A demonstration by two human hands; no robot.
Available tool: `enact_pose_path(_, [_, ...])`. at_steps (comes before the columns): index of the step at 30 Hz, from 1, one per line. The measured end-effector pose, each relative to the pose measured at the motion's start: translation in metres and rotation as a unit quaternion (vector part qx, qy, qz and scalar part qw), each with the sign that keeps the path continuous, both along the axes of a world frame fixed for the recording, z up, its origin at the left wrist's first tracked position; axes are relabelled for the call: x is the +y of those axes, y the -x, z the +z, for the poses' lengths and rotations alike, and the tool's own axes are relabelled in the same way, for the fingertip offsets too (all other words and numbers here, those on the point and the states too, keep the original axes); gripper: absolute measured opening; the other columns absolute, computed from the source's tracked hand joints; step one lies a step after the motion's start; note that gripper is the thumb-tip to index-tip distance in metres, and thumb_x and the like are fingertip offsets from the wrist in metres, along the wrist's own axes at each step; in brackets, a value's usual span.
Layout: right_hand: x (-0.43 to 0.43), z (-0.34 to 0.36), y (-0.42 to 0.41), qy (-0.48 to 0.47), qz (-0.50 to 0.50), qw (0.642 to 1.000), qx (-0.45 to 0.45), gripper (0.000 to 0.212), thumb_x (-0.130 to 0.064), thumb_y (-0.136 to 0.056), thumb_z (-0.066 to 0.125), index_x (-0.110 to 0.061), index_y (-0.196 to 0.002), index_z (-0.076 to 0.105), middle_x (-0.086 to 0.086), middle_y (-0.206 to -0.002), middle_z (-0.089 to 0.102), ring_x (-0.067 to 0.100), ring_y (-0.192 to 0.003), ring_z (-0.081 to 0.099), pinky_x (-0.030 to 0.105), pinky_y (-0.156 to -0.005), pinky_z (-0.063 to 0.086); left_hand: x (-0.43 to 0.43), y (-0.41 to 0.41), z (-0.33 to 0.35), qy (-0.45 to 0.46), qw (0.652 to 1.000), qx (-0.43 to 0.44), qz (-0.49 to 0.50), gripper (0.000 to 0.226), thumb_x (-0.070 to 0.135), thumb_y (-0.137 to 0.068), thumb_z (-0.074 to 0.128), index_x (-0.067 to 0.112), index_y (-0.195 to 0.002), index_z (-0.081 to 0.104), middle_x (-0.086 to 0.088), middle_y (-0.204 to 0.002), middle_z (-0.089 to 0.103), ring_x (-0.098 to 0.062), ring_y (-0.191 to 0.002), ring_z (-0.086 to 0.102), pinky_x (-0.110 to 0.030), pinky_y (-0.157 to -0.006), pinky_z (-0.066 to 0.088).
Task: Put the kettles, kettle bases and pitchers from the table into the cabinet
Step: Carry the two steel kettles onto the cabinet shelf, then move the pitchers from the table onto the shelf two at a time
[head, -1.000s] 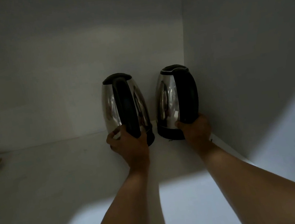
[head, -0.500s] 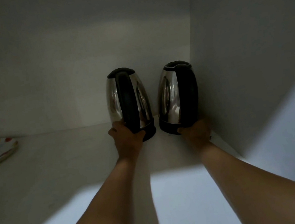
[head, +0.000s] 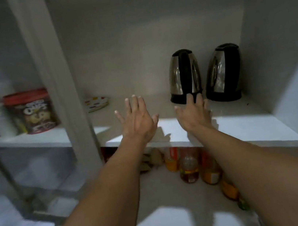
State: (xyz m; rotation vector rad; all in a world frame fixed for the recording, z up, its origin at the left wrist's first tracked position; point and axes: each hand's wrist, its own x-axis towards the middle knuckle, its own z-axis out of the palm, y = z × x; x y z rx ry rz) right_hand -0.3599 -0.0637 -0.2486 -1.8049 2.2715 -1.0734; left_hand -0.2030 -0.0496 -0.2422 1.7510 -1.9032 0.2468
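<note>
Two steel kettles with black handles and bases stand upright on the cabinet shelf, side by side at its back right corner, close together but not touching. The left kettle stands nearer the shelf's middle; the right kettle stands just beside the cabinet's right wall. Both hands are empty, palms down, over the front part of the same shelf. Left hand: fingers spread wide, well apart from the kettles, holding nothing. Right hand: fingers extended and loosely spread, its fingertips overlapping the base of the left kettle in view; contact cannot be determined. A spotted plate lies at the shelf's back left. Bottles stand below the shelf
</note>
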Motion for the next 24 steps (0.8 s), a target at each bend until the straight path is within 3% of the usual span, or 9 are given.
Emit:
enact_pose_path(3, [0.062, -0.008, -0.069, 0.007, 0.079, 0.995, 0.054, 0.063, -0.051, -0.098, 0.04, -0.024, -0.152, 0.021, 0.009, -0.164, 0.004, 0.037, -0.15, 0.003, 0.062, -0.115, 0.012, 0.078, -0.067, -0.006, 0.003, 0.999, -0.016, 0.036, 0.077, 0.052, -0.097, 0.039, 0.013, -0.156, 0.009, -0.005, -0.166, 0.002, -0.027, -0.153, -0.002, -0.065, -0.115, 0.004])
enact_pose_path(11, [0.199, -0.004, -0.275, 0.007, 0.308, 0.946, 0.1, 0.068, -0.058, -0.098, 0.03, -0.032, -0.156, 0.004, 0.004, -0.165, -0.007, 0.037, -0.15, -0.005, 0.064, -0.116, 0.003, 0.286, -0.265, -0.014, -0.048, 0.963, -0.062, 0.259, 0.078, 0.061, -0.097, 0.024, 0.019, -0.157, -0.005, -0.001, -0.166, -0.01, -0.027, -0.152, -0.014, -0.069, -0.112, -0.006])
enact_pose_path(16, [0.288, -0.013, -0.398, 0.014, 0.439, 0.889, 0.129, 0.069, -0.059, -0.098, 0.027, -0.032, -0.156, 0.001, 0.005, -0.165, -0.01, 0.037, -0.15, -0.008, 0.065, -0.116, 0.001, 0.409, -0.354, -0.018, -0.062, 0.908, -0.038, 0.412, 0.08, 0.063, -0.097, 0.023, 0.019, -0.157, -0.007, -0.001, -0.166, -0.012, -0.029, -0.152, -0.014, -0.072, -0.112, -0.003])
enact_pose_path(24, [0.414, -0.065, -0.545, -0.019, 0.625, 0.763, 0.166, 0.067, -0.057, -0.099, 0.026, -0.03, -0.156, 0.005, 0.005, -0.165, -0.007, 0.036, -0.15, -0.001, 0.064, -0.114, 0.008, 0.579, -0.446, -0.058, -0.108, 0.788, 0.037, 0.605, 0.079, 0.062, -0.098, 0.023, 0.016, -0.158, -0.002, -0.001, -0.166, -0.006, -0.033, -0.152, -0.006, -0.074, -0.111, 0.002])
